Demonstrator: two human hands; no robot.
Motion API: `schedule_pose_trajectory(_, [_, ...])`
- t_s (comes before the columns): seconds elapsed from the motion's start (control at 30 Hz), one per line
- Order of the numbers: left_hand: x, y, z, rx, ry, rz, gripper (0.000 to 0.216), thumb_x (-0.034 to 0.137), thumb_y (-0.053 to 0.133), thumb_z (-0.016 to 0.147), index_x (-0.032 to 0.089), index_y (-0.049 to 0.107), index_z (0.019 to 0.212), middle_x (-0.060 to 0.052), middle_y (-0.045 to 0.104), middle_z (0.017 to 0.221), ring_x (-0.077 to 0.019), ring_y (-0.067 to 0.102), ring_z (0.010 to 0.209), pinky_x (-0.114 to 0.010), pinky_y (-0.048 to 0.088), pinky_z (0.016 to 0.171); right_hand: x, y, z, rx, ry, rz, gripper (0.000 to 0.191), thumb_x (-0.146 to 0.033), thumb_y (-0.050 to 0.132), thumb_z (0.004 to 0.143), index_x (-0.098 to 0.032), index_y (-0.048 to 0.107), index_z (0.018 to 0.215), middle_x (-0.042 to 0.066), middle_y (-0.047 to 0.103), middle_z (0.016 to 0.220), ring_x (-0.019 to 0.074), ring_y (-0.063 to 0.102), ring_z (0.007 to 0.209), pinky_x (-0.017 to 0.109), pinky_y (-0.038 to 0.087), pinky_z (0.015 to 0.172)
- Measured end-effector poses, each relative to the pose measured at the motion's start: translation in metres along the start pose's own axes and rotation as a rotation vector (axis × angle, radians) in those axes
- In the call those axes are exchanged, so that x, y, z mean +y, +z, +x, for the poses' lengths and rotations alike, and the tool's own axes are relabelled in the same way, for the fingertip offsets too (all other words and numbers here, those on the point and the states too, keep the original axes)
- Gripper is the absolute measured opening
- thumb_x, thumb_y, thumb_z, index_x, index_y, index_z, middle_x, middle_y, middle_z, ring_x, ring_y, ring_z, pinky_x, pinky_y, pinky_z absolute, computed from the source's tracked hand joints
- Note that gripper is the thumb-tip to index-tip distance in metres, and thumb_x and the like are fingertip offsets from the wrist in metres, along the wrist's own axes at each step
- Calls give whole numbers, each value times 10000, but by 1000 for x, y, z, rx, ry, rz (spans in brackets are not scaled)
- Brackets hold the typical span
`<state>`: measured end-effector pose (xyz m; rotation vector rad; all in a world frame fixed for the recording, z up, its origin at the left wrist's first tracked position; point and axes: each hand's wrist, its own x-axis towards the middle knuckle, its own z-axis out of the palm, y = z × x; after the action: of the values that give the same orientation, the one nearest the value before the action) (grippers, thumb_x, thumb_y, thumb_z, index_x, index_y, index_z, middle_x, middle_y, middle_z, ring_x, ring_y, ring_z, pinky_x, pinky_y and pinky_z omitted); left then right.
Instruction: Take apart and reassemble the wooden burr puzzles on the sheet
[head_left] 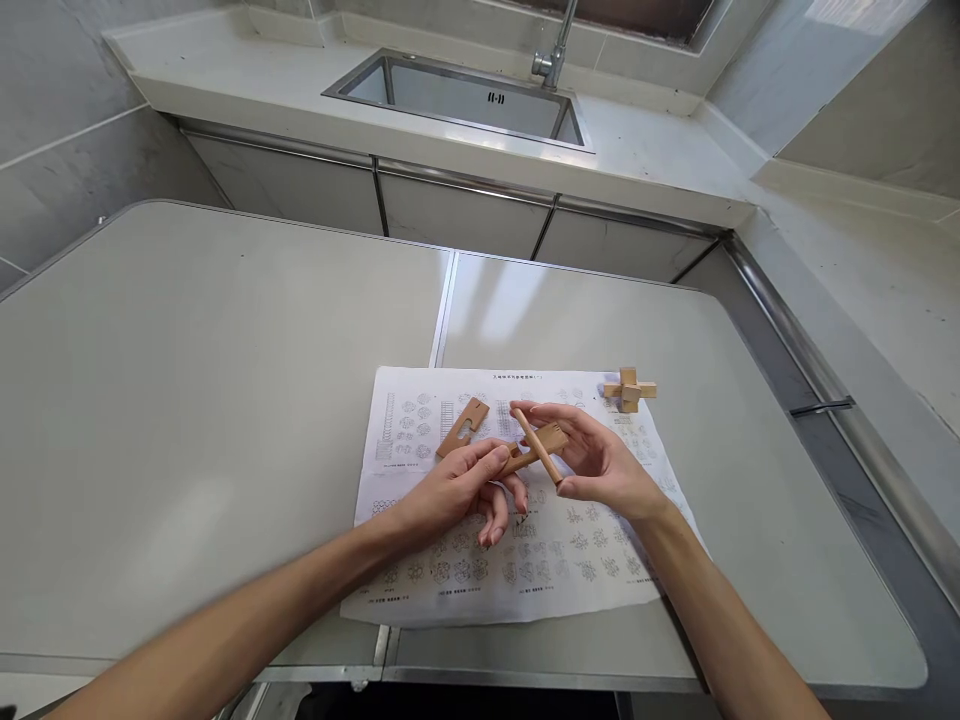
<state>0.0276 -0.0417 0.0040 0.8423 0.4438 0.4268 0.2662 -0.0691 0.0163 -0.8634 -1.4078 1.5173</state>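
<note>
My left hand (480, 485) pinches one end of a flat wooden puzzle piece (556, 438) between thumb and fingers. A second wooden puzzle piece (538, 447) lies crosswise against it, seen edge-on. My right hand (604, 460) grips that crosswise piece by its two ends, thumb at the near end and fingers at the far end. How far the two pieces are slotted together cannot be made out. Just beyond my left hand, a loose flat wooden piece with a cut-out (463, 427) rests on a printed sheet (480, 595).
An assembled wooden burr puzzle (630, 390) stands at the sheet's far right corner. The sheet lies on a grey folding table (225, 400) with a seam down its middle. Behind are a counter with a sink (457, 95) and a faucet (553, 62).
</note>
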Motion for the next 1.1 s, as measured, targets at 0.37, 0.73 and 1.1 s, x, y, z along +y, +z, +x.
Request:
schedule_pose_trajectory(0.37, [1,2,-1,-19,-4,4,401,569,576,1052,172,533,1095,-44,719,882,-85,629,455,-188,501,425,1,5,0,-33,3,11,676,-316,932,825,-351,635,1431,82,559,1605,340,428,1559,562,363,1282])
schedule_pose_trajectory(0.73, [4,7,-2,-4,-10,35,386,556,549,1065,170,530,1060,-51,727,876,-85,628,460,-191,496,431,4,6,0,14,-57,-8,699,-324,943,800,-359,646,1432,76,588,1569,353,482,1510,565,392,1262])
schedule_pose_trajectory(1.1, [5,8,-2,-16,-4,32,379,555,544,1069,177,523,1058,-44,740,862,-92,642,471,-189,489,427,6,7,0,38,-62,34,682,-387,926,813,-331,639,1429,103,584,1569,370,507,1490,600,411,1244])
